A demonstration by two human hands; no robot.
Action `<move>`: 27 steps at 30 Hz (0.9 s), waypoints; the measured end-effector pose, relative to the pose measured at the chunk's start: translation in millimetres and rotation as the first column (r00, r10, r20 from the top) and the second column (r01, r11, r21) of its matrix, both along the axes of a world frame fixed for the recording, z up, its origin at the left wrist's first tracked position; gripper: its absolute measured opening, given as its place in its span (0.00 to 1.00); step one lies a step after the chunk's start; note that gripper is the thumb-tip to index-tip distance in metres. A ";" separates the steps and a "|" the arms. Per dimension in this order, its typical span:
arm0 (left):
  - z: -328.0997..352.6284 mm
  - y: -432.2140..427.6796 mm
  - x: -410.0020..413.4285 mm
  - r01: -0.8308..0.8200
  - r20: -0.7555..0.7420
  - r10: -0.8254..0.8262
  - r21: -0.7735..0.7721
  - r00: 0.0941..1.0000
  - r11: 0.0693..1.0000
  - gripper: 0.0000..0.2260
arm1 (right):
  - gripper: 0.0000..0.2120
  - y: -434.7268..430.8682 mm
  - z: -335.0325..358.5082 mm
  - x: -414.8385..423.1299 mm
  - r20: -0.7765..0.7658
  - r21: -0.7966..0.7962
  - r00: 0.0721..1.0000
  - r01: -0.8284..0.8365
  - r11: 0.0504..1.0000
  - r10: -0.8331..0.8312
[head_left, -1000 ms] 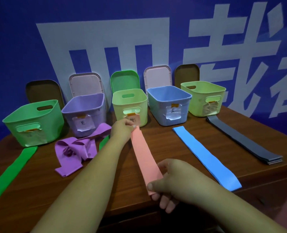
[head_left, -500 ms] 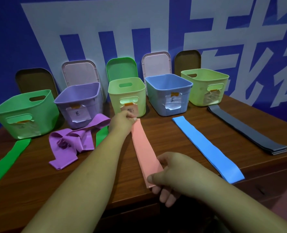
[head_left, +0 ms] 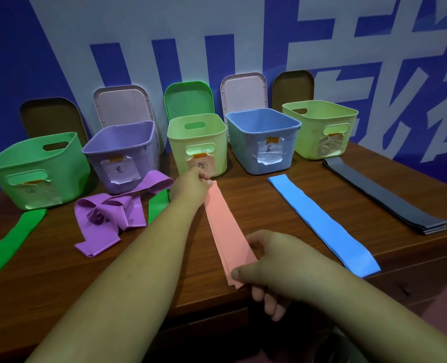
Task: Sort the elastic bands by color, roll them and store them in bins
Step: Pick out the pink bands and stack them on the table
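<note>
Both arms reach out over the desk [head_left: 269, 203]. The left hand [head_left: 189, 188] pinches the pink band's [head_left: 226, 229] far end; the right hand [head_left: 269, 265] pinches its near end at the front edge.

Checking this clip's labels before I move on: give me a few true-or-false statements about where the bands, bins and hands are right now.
1. The left hand and the right hand each pinch one end of the pink band. True.
2. The blue band sits rolled inside the blue bin. False: it lies flat on the table in front of that bin.
3. The purple band lies tangled in front of the purple bin. True.
4. The right hand grips the dark grey bands. False: they lie stacked on the table, untouched.
</note>
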State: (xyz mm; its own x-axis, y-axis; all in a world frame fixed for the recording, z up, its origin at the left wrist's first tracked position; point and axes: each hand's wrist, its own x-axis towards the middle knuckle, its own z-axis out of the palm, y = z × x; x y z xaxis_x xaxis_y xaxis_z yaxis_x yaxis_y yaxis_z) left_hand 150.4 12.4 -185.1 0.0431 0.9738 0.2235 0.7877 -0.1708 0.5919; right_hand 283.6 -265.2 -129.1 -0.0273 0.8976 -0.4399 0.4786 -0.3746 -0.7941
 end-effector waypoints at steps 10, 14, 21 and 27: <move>1.5 -0.7 0.0 0.008 -0.012 -0.008 -0.010 1.000 1.000 0.03 | 0.36 -1.4 7.1 2.7 -0.106 -0.041 0.994 -0.034 0.999 0.030; 2.3 -3.3 -0.6 0.011 -0.008 -0.011 -0.005 1.000 1.000 0.03 | 0.37 -2.2 7.3 1.7 -0.029 -0.049 0.998 -0.048 0.998 0.047; 3.4 -11.5 -5.2 0.064 0.060 -0.067 0.045 0.996 0.997 0.02 | 0.35 -3.8 10.3 7.6 0.258 0.024 0.965 -0.054 0.998 0.046; 11.2 -24.7 -8.6 0.074 0.104 -0.084 0.097 0.991 0.993 0.08 | 0.15 5.8 17.1 15.5 0.258 0.042 0.965 -0.054 0.998 0.042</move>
